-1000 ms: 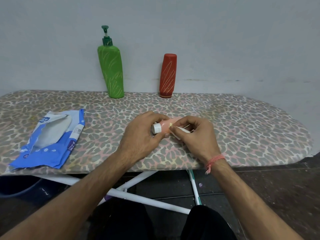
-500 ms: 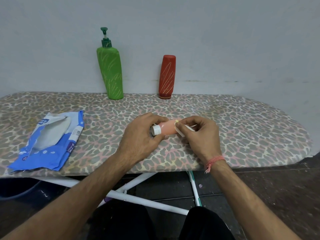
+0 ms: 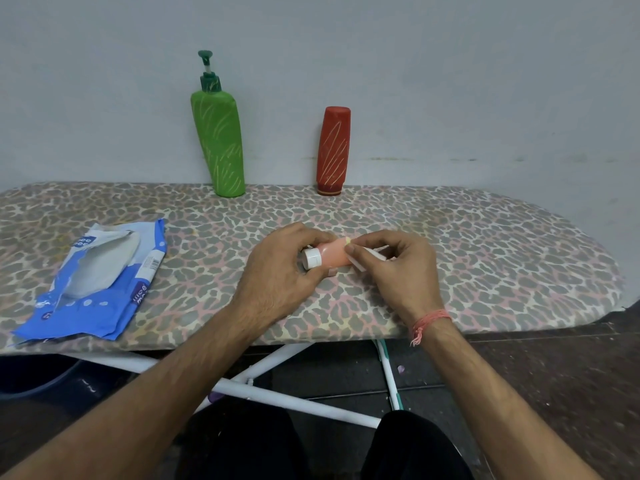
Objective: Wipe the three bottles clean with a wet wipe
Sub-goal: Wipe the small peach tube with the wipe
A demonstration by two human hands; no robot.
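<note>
Ideally, the left hand (image 3: pixel 277 271) is gripping the pink bottle (image 3: pixel 330 255) steady while the right hand (image 3: pixel 398 271), at three o'clock, is pinching the wipe (image 3: pixel 360 261) flat.

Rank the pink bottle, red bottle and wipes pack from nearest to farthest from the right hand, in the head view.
1. Pink bottle: at the right hand, its fingertips on it.
2. Red bottle: upright at the back, by the wall.
3. Wipes pack: far left on the board.

Leopard-print ironing board (image 3: pixel 485 258) on white crossed legs (image 3: pixel 277 396), set against a pale grey wall (image 3: pixel 450 81). Dark floor (image 3: pixel 554 375) below, with a dark blue tub (image 3: pixel 38 379) at lower left. Pink thread bracelet (image 3: pixel 431 318) on a wrist. Black trousers (image 3: pixel 249 448) at bottom edge.
</note>
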